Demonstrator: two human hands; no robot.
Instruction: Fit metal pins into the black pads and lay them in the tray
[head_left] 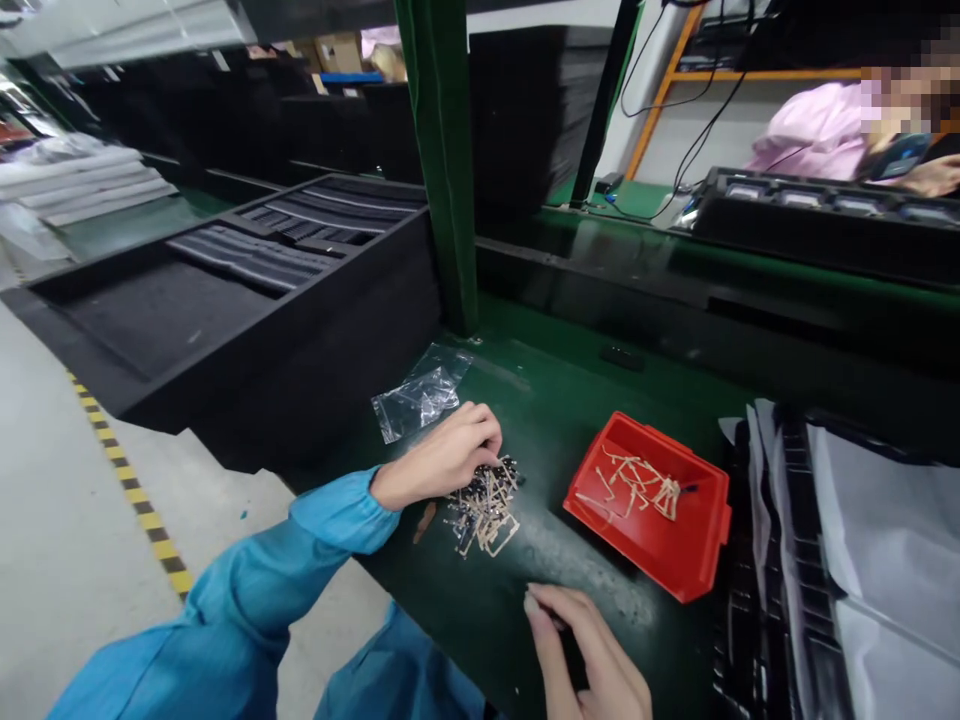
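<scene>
A loose pile of thin, bent beige strips with dark ends, which look like small flex cables (pixel 489 510), lies on the green tabletop (pixel 555 400). My left hand (pixel 450 455) rests at the pile's upper left edge, fingers curled in a pinch; whatever they hold is hidden. Closer to the front edge, my right hand (pixel 589 655) has thumb and forefinger tips pressed together, and anything between them is too small to name. To the right of the pile stands a red plastic bin (pixel 675 555) with several similar beige strips inside it.
A crumpled clear plastic bag (pixel 424 395) lies beyond my left hand. A large black foam box (pixel 315 350) stands left, near a green post (pixel 442 170). Black trays with white sheets (pixel 870 520) stand at right. Across the bench sits a person in a pink sleeve (pixel 814 125).
</scene>
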